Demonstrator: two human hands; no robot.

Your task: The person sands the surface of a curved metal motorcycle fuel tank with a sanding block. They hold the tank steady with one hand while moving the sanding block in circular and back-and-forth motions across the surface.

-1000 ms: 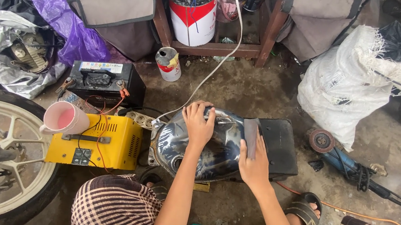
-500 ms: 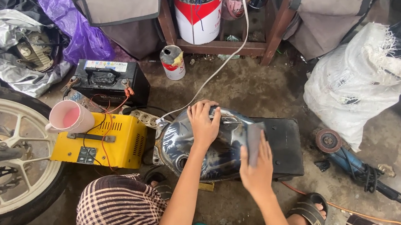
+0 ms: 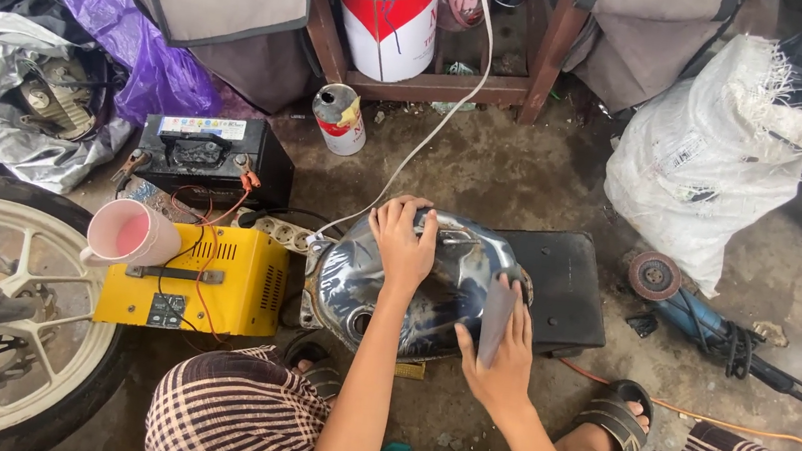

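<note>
The tank [image 3: 419, 288] lies on the floor [image 3: 528, 170] before the knees, the left hand [image 3: 404, 241] on top, the right hand [image 3: 502, 353] at its right side. Left of it stands a charger [image 3: 204, 279], a cup [image 3: 130, 233] on it, a battery [image 3: 212, 159] behind. A grinder [image 3: 712, 326] lies to the right.

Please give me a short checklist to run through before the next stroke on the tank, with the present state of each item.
1. Left hand steadies the tank: ok, palm flat on its top.
2. Right hand has the grey sanding sheet: ok, pressed against the tank's right side.
3. Tank seated firmly on the black block: cannot tell, its underside is hidden.
4. White cable off the work area: not ok, it runs down to the tank's top edge.
5. Pink cup stable: cannot tell, it sits at the yellow box's corner.
6. Angle grinder out of the way: ok, on the floor to the right.
</note>
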